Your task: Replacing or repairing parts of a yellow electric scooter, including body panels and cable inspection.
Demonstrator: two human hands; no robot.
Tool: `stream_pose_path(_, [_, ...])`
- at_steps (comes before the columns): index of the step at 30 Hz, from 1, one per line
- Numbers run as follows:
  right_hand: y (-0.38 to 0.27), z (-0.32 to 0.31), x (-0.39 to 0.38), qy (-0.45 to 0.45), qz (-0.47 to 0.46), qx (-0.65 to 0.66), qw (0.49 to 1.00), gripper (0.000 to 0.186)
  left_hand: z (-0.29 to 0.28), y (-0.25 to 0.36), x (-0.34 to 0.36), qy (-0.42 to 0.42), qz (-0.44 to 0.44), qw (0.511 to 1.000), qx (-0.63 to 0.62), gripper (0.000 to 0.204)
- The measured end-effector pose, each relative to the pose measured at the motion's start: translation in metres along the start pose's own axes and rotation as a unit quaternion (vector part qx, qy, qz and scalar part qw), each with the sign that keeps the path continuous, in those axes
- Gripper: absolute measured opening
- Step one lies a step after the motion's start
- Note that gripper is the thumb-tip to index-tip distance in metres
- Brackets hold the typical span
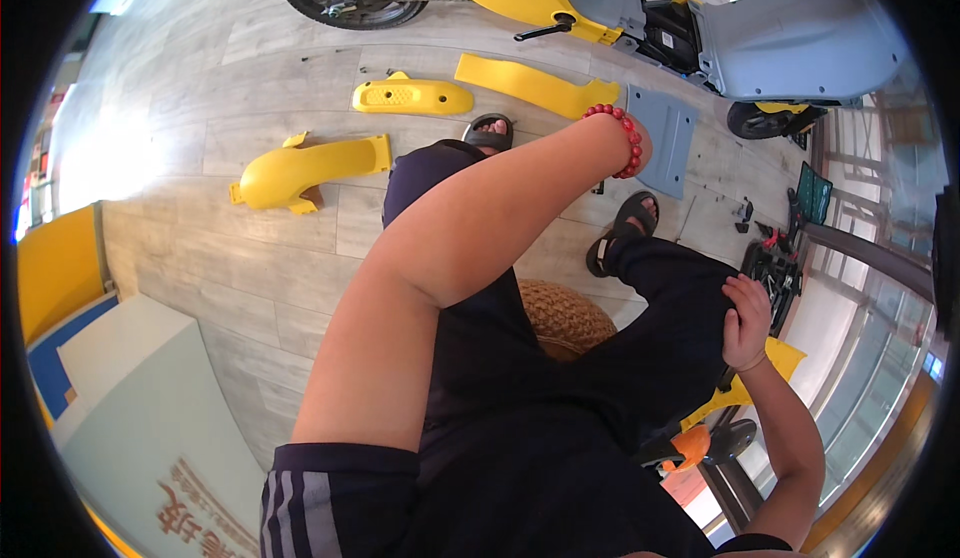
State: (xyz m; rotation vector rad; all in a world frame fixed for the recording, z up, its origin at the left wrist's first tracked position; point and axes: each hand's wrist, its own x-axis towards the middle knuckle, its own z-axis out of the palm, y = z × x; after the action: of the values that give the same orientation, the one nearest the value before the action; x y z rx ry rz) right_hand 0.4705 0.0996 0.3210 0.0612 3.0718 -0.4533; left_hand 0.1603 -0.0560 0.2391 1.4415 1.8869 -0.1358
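Observation:
My left arm reaches forward across my lap, a red bead bracelet (628, 141) round its wrist. Beyond the bracelet only a sliver of my left hand (644, 146) shows, its fingers hidden, at the edge of a grey flat panel (672, 138) on the floor. Whether it grips anything cannot be seen. My right hand (747, 323) lies on my right knee, holding nothing, fingers stretched out. Left of the grey panel are a long curved yellow panel (535, 84), a yellow cover with holes (412, 96) and a yellow fender (305, 175).
A yellow and grey electric scooter (590, 13) stands ahead, partly stripped. Tools (775, 258) and small black parts (743, 216) lie at right, near a green case (815, 194). Beneath me is a woven stool (565, 318). A pale cabinet (150, 398) stands at left.

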Motion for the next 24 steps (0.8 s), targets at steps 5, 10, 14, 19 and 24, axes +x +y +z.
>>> stream_pose_path(5, [0.0, -0.002, 0.001, -0.009, -0.007, -0.007, 1.0, 0.031, 0.016, -0.007, 0.01, 0.007, -0.013, 1.0, 0.012, 0.026])
stream_pose_path(10, [0.0, -0.004, -0.001, -0.008, 0.004, -0.008, 1.0, 0.031, 0.025, -0.013, 0.018, 0.077, 0.044, 0.996, 0.022, 0.024])
stream_pose_path(14, [0.004, -0.005, -0.003, 0.002, 0.016, -0.004, 1.0, 0.03, 0.015, -0.012, 0.008, 0.075, 0.043, 0.995, 0.04, 0.026])
stream_pose_path(19, [0.011, -0.004, -0.008, 0.02, 0.026, 0.0, 0.999, 0.03, 0.005, -0.01, -0.004, 0.065, 0.028, 0.997, -0.007, 0.033])
stream_pose_path(24, [0.015, 0.0, -0.016, 0.051, 0.036, 0.015, 0.998, 0.028, 0.003, -0.01, -0.004, 0.068, 0.034, 0.997, 0.028, 0.033])
